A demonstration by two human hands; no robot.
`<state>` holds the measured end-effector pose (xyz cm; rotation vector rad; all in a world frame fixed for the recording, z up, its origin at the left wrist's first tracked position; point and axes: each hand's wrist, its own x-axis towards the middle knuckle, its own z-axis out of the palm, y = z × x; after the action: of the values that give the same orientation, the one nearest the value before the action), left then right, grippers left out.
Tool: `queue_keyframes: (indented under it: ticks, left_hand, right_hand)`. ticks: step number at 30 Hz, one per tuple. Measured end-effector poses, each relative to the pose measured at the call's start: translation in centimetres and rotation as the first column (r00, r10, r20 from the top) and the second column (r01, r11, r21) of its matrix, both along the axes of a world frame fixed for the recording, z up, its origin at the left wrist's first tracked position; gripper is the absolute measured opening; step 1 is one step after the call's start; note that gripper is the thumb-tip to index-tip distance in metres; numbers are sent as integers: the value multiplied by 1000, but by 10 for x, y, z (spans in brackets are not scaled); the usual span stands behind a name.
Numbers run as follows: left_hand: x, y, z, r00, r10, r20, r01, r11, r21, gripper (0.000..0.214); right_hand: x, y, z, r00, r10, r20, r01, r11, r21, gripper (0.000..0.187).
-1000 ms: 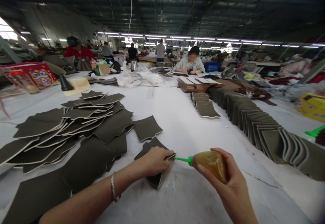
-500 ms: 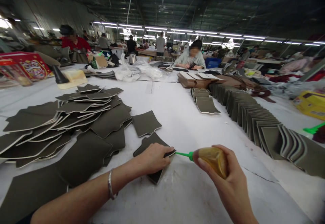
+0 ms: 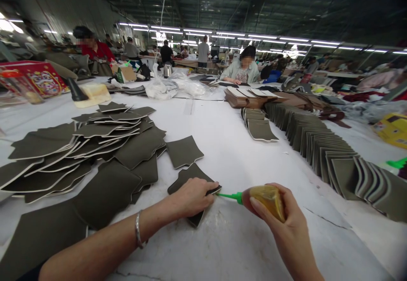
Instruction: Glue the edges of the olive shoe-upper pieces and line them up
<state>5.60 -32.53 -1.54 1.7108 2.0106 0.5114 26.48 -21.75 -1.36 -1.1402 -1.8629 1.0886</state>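
My left hand (image 3: 193,196) presses on a dark olive padded piece (image 3: 190,175) with a pale cut edge. Its index finger stretches along the piece's right corner, while the other fingers curl down over it and the thumb is hidden. In my right hand (image 3: 291,219) is a squeeze bottle (image 3: 265,198) of amber liquid, tilted sideways. Its thin green nozzle (image 3: 230,195) points left, with the tip at the piece's edge just below my left fingertip. Another olive piece (image 3: 185,150) lies flat just beyond.
A loose heap of olive pieces (image 3: 104,145) spreads over the left of the white table (image 3: 216,124). A long fanned row (image 3: 311,145) runs along the right, beside a small stack (image 3: 262,129). Farther back are clear plastic bags (image 3: 178,86) and a seated co-worker (image 3: 243,69).
The nozzle tip has shifted slightly left and down along the piece's edge. My left hand keeps its place on the piece. The view has shifted a little.
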Motion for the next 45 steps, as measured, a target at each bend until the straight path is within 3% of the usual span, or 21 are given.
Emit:
queue_keyframes:
  ticks: [3, 8, 13, 17, 22, 26, 30, 35, 40, 45]
  left_hand:
    - [0, -1, 0, 1000, -1, -19, 1, 1000, -4, 53]
    - [1, -2, 0, 999, -7, -48, 7, 1000, 0, 52]
    - [1, -2, 0, 999, 2, -37, -3, 1000, -28, 53]
    - [2, -3, 0, 999, 9, -44, -10, 1000, -28, 53]
    - [3, -3, 3, 997, 8, -71, -10, 999, -35, 53]
    - [4, -4, 5, 997, 14, -78, -17, 999, -37, 53]
    - [5, -5, 7, 996, 12, -85, -16, 999, -48, 53]
    - [6, -5, 6, 994, 15, -105, -19, 999, -42, 52]
    - [6, -5, 5, 994, 4, -111, -9, 999, -48, 51]
    - [7, -5, 5, 993, 5, -121, -10, 999, -44, 50]
  right_hand:
    - [2, -3, -2, 995, 102, -21, -104, 989, -101, 54]
    - [1, -5, -1, 998, 32, -51, -36, 996, -83, 54]
    - [2, -12, -4, 987, 147, -71, -157, 973, -172, 51]
    - [4, -14, -7, 993, 94, -73, -104, 983, -149, 52]
    - [5, -21, -8, 980, 177, -86, -192, 956, -222, 52]
    - [3, -29, -3, 988, 119, -95, -137, 968, -209, 50]
    - [3, -32, 0, 980, 161, -115, -187, 948, -259, 49]
    - [5, -30, -2, 991, 93, -94, -110, 974, -199, 50]
    - [4, -29, -7, 975, 176, -134, -204, 950, -237, 50]
    - [6, -9, -12, 995, 19, -101, -33, 990, -140, 54]
